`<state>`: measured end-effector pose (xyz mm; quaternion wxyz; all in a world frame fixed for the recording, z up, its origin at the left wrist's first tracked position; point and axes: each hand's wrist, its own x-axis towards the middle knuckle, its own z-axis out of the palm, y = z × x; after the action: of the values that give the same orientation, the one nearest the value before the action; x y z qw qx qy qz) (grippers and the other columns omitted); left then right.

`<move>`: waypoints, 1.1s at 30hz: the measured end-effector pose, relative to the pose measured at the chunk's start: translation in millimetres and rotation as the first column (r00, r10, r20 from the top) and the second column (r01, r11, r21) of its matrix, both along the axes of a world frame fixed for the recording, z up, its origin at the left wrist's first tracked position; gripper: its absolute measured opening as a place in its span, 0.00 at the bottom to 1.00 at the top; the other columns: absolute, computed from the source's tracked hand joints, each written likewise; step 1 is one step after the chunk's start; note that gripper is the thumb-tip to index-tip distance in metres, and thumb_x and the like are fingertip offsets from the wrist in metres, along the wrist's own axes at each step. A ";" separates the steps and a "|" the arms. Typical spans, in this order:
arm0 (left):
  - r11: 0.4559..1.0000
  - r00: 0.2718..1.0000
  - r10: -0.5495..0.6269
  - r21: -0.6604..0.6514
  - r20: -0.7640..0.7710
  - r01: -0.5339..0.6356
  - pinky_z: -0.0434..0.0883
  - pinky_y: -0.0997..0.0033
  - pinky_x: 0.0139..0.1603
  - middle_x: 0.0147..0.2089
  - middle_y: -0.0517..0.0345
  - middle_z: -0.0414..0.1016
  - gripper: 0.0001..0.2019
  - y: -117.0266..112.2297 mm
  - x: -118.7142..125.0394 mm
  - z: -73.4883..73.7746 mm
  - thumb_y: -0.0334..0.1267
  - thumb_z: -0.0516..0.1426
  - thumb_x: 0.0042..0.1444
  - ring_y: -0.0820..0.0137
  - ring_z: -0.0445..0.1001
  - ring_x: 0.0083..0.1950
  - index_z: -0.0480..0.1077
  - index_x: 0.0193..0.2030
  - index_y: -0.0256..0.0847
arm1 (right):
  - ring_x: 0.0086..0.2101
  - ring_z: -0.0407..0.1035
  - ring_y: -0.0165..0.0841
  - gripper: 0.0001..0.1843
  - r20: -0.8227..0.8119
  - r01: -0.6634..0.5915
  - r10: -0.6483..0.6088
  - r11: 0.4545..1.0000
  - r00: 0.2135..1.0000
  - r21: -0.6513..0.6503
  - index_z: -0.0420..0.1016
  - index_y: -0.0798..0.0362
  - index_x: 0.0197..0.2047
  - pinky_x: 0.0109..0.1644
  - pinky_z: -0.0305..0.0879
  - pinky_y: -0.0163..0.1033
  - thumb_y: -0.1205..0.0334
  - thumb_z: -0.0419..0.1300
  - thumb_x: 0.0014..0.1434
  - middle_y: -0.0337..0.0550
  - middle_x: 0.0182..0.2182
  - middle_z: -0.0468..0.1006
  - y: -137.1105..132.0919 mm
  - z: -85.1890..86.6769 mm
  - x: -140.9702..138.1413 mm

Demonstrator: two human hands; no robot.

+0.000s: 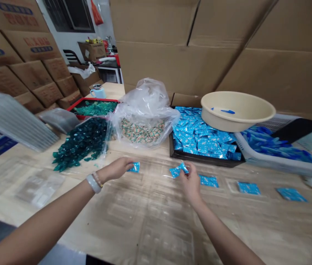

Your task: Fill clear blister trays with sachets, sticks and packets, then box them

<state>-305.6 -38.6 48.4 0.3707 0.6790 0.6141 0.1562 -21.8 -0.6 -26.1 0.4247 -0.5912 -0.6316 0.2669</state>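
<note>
My left hand (117, 168) is closed on one small blue packet (134, 167), held low over a row of clear plastic trays (156, 217) on the wooden table. My right hand (189, 181) pinches two or three blue packets (178, 170) just in front of a black tray (200, 156) heaped with the same blue packets. Three more blue packets (208, 180) (248, 188) (291, 194) lie in tray pockets to the right of my right hand. A bracelet sits on my left wrist.
A clear bag of striped candies (142, 130) stands behind my hands. Loose teal candies (81, 143) spill at the left, near a red tray (95, 106). A beige basin (237, 110) rests over a white basket (280, 162) of dark blue packets. Cardboard boxes wall the back.
</note>
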 end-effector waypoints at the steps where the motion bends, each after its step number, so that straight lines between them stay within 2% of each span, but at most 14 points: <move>1: 0.997 0.997 -0.075 -0.019 -0.035 0.074 0.59 0.76 0.30 0.27 0.59 0.69 0.11 -0.8 2.2 -3.5 0.40 0.49 0.52 0.73 0.65 0.29 0.69 0.30 0.37 | 0.36 0.67 0.37 0.24 0.059 -0.006 0.005 1.000 0.998 0.014 0.62 0.57 0.52 0.39 0.61 0.42 0.60 0.49 0.51 0.51 0.40 0.72 -1.3 -2.8 0.1; 3: 0.992 0.986 -0.121 -0.042 -0.115 0.117 0.60 0.76 0.31 0.29 0.59 0.70 0.08 -1.3 7.2 -12.7 0.37 0.51 0.50 0.71 0.66 0.31 0.69 0.32 0.37 | 0.34 0.67 0.36 0.24 0.219 -0.034 0.028 0.999 0.975 0.022 0.62 0.57 0.53 0.41 0.60 0.43 0.61 0.48 0.52 0.50 0.39 0.73 -3.2 -4.3 0.7; 5: 0.995 0.974 -0.099 -0.011 -0.204 0.099 0.61 0.74 0.33 0.31 0.58 0.71 0.08 -0.5 11.6 -21.6 0.35 0.52 0.49 0.70 0.67 0.33 0.69 0.36 0.38 | 0.33 0.67 0.36 0.21 0.424 -0.058 0.049 0.998 0.904 0.009 0.65 0.57 0.50 0.42 0.58 0.44 0.62 0.48 0.53 0.48 0.35 0.75 -4.8 0.0 0.5; 9: 0.962 0.941 -0.063 0.232 -0.331 0.146 0.62 0.67 0.43 0.39 0.52 0.71 0.09 -4.6 16.2 -33.0 0.36 0.51 0.52 0.65 0.68 0.42 0.70 0.36 0.38 | 0.40 0.64 0.44 0.16 0.734 -0.090 0.017 0.994 0.679 0.060 0.70 0.57 0.45 0.41 0.56 0.46 0.61 0.51 0.55 0.54 0.40 0.72 -7.9 15.0 1.4; 12: 0.900 0.925 -0.018 0.396 -0.379 0.180 0.58 0.60 0.53 0.52 0.47 0.66 0.14 -19.2 16.8 -42.1 0.40 0.48 0.56 0.61 0.62 0.54 0.68 0.47 0.40 | 0.44 0.62 0.42 0.16 0.790 -0.325 0.173 0.945 0.588 0.035 0.69 0.53 0.47 0.43 0.56 0.45 0.60 0.50 0.58 0.51 0.46 0.70 -12.5 18.1 3.6; 15: 0.860 0.893 -0.183 0.373 -0.411 0.348 0.52 0.58 0.60 0.62 0.48 0.55 0.23 -38.6 17.4 -53.6 0.45 0.46 0.57 0.62 0.52 0.62 0.56 0.58 0.42 | 0.45 0.62 0.38 0.16 0.774 -0.559 0.418 0.823 0.475 -0.101 0.69 0.52 0.48 0.47 0.56 0.43 0.59 0.50 0.58 0.47 0.46 0.71 -18.6 15.1 4.6; 17: 0.845 0.866 -0.242 0.344 -0.437 0.409 0.50 0.57 0.61 0.64 0.47 0.49 0.27 -47.9 18.7 -57.6 0.48 0.46 0.57 0.60 0.47 0.64 0.51 0.61 0.40 | 0.45 0.63 0.38 0.17 0.760 -0.600 0.470 0.788 0.448 -0.134 0.69 0.51 0.49 0.48 0.57 0.43 0.57 0.51 0.58 0.46 0.46 0.71 -18.1 17.2 8.9; 20: 0.845 0.883 -0.144 0.409 -0.446 0.344 0.50 0.54 0.61 0.65 0.44 0.45 0.27 -44.0 28.8 -47.9 0.49 0.47 0.56 0.57 0.44 0.65 0.52 0.60 0.38 | 0.46 0.62 0.38 0.19 0.764 -0.551 0.374 0.834 0.526 -0.029 0.67 0.52 0.51 0.48 0.57 0.43 0.55 0.48 0.59 0.48 0.47 0.70 2.8 35.4 30.7; 23: 0.824 0.933 -0.054 0.512 -0.357 0.243 0.55 0.61 0.59 0.61 0.43 0.55 0.23 -5.6 64.3 -19.2 0.45 0.45 0.58 0.62 0.54 0.61 0.57 0.57 0.36 | 0.47 0.61 0.40 0.21 0.762 -0.273 0.089 0.955 0.642 0.118 0.65 0.56 0.52 0.49 0.57 0.43 0.56 0.44 0.60 0.54 0.46 0.68 50.2 64.9 63.6; 25: 0.815 0.946 -0.132 0.511 -0.297 0.274 0.59 0.67 0.56 0.55 0.48 0.63 0.21 38.8 105.1 1.2 0.43 0.45 0.58 0.67 0.61 0.56 0.58 0.56 0.39 | 0.48 0.60 0.44 0.24 0.787 -0.048 -0.043 0.995 0.615 0.091 0.61 0.56 0.56 0.47 0.58 0.46 0.54 0.46 0.59 0.57 0.49 0.65 85.6 79.8 77.5; 27: 0.831 0.946 -0.137 0.486 -0.292 0.270 0.59 0.64 0.56 0.55 0.48 0.62 0.21 88.3 151.5 13.7 0.43 0.47 0.57 0.64 0.61 0.56 0.57 0.56 0.41 | 0.49 0.59 0.49 0.32 0.837 0.077 -0.006 0.996 0.547 -0.044 0.53 0.53 0.60 0.45 0.58 0.49 0.51 0.51 0.54 0.59 0.52 0.62 113.1 85.2 79.5; 30: 0.951 0.917 -0.023 0.275 -0.398 0.143 0.55 0.48 0.55 0.61 0.41 0.52 0.41 145.6 208.0 12.6 0.50 0.60 0.41 0.45 0.51 0.60 0.51 0.61 0.40 | 0.48 0.60 0.49 0.37 0.867 0.067 0.098 0.987 0.488 -0.149 0.51 0.50 0.60 0.45 0.58 0.49 0.56 0.59 0.49 0.56 0.52 0.63 132.5 77.7 73.9; 32: 0.974 0.914 0.029 0.219 -0.404 0.066 0.55 0.44 0.52 0.61 0.38 0.52 0.43 163.0 226.6 4.3 0.46 0.64 0.35 0.39 0.51 0.59 0.52 0.60 0.38 | 0.46 0.63 0.44 0.30 0.826 -0.011 0.088 0.995 0.557 -0.099 0.58 0.52 0.57 0.46 0.58 0.46 0.61 0.58 0.49 0.54 0.48 0.67 137.4 68.5 78.1; 33: 0.972 0.925 0.044 0.231 -0.377 0.048 0.56 0.44 0.51 0.59 0.38 0.56 0.39 166.4 229.8 0.4 0.44 0.63 0.37 0.40 0.53 0.58 0.55 0.58 0.37 | 0.44 0.65 0.42 0.26 0.771 -0.033 0.067 0.998 0.633 -0.060 0.61 0.53 0.54 0.45 0.58 0.44 0.62 0.56 0.50 0.53 0.46 0.69 139.8 64.2 84.1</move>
<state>-75.8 127.8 48.7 0.1616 0.7361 0.6507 0.0932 62.3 139.2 38.1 0.0941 -0.6391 -0.7632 0.0128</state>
